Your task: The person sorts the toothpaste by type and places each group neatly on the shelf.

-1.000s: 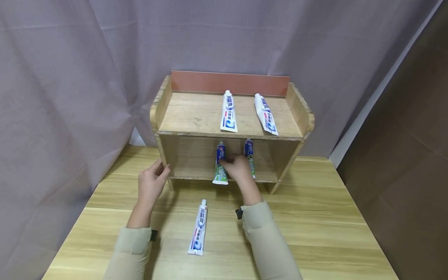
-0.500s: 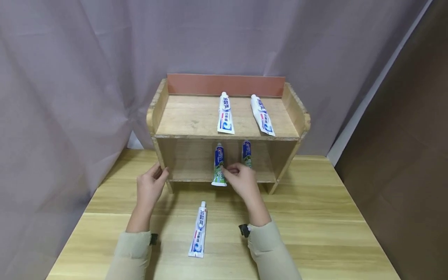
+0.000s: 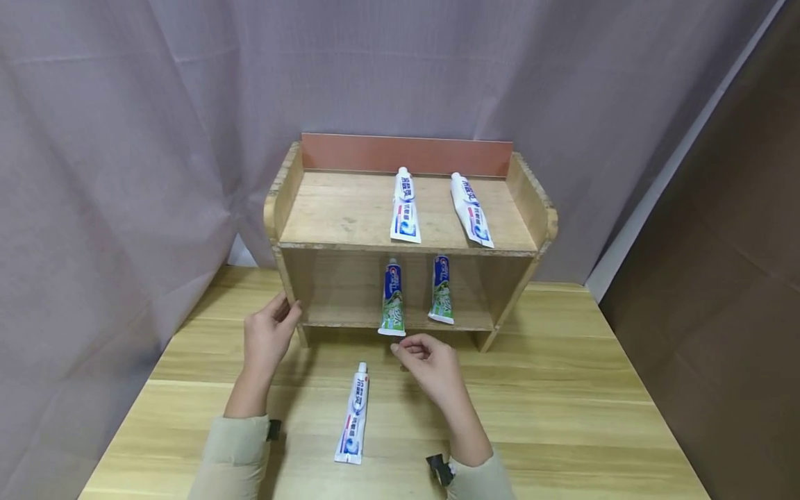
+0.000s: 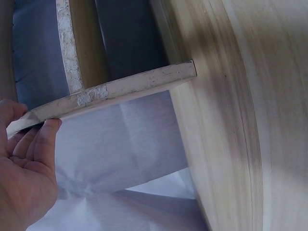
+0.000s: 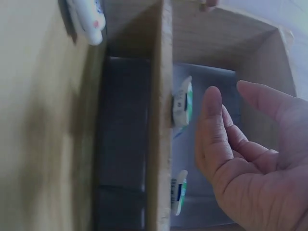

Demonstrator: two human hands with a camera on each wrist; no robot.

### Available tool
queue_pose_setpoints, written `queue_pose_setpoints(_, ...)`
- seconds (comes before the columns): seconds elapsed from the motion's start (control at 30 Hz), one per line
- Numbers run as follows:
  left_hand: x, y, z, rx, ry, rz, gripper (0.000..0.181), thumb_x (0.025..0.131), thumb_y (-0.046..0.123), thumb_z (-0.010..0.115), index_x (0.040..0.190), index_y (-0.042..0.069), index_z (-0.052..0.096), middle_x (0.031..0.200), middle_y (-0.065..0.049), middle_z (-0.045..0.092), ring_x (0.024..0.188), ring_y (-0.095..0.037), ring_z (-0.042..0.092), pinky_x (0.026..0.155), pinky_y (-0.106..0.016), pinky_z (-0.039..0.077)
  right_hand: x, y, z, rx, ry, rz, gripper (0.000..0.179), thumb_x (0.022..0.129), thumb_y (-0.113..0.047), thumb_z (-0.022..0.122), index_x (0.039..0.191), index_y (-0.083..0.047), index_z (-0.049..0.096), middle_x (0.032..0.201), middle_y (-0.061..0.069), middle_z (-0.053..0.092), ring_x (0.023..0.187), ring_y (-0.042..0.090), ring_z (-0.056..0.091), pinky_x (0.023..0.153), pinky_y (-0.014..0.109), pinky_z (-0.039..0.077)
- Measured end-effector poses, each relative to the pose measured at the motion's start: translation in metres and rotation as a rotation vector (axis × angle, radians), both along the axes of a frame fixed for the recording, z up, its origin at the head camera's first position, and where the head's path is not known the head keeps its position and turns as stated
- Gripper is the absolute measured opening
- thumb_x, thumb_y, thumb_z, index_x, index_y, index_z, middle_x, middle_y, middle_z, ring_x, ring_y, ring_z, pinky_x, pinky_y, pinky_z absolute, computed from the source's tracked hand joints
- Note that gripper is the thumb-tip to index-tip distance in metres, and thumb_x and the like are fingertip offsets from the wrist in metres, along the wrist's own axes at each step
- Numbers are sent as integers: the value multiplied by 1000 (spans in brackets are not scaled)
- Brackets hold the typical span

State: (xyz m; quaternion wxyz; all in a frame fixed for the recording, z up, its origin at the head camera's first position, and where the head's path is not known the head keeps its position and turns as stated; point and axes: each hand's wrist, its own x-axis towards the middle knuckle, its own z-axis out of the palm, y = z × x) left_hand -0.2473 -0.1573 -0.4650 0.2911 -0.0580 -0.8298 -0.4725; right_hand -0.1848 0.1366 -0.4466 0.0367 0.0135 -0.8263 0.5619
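My left hand (image 3: 267, 333) pinches the left side panel of a small two-tier wooden shelf (image 3: 340, 215); the left wrist view has thumb and fingers on either side of the panel (image 4: 103, 94). In front of the lower tier hovers my right hand (image 3: 431, 364), holding nothing, with a gap between thumb and forefinger in the right wrist view. Just beyond it, a blue-green toothpaste tube (image 3: 392, 302) lies on the lower tier, its white end over the front edge. A second blue-green tube (image 3: 441, 292) lies to its right.
Two white toothpaste tubes (image 3: 405, 208) lie on the upper tier, the right one (image 3: 471, 210) slanted. Another white tube (image 3: 353, 417) lies on the wooden table (image 3: 562, 396) between the forearms. A grey curtain (image 3: 400, 69) hangs behind the shelf.
My right hand has let go of the left blue-green tube and drawn back toward me, below the shelf's front edge. The left hand keeps its place on the side panel.
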Motion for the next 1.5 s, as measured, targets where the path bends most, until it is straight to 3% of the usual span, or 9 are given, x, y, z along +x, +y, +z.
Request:
queue_pose_setpoints(0.27,1,1,-1,1,-12,-2,32,93,10,69,124,2,70,108,-23,71,92,-34,74,75,-25,61,12,-6,-26,-101,-62,48,24,88,-21,79,96,1,72,83,10,71,72,34,72,67,44,65)
queue_pose_setpoints(0.57,-2,1,1,10,-1,13,31,92,9,69,123,3,71,107,-22,71,92,-34,74,74,-24,61,19,-16,-44,-54,-102,96,21,89,-18,76,98,1,73,80,6,71,75,39,71,54,21,57)
queue_pose_setpoints(1.03,-2,0,0,40,-25,4,31,93,9,69,123,4,71,109,-22,71,94,-33,74,76,-21,60,24,-31,-65,138,-185,243,24,87,-28,78,86,-5,71,69,-2,67,58,11,59,47,21,49)
queue_pose_setpoints(1.5,-3,0,0,40,-20,2,31,93,9,69,124,3,71,109,-23,71,94,-33,74,75,-20,60,32,-43,-71,231,-261,293,27,80,-36,83,75,-12,70,62,-7,64,54,8,53,46,20,43)
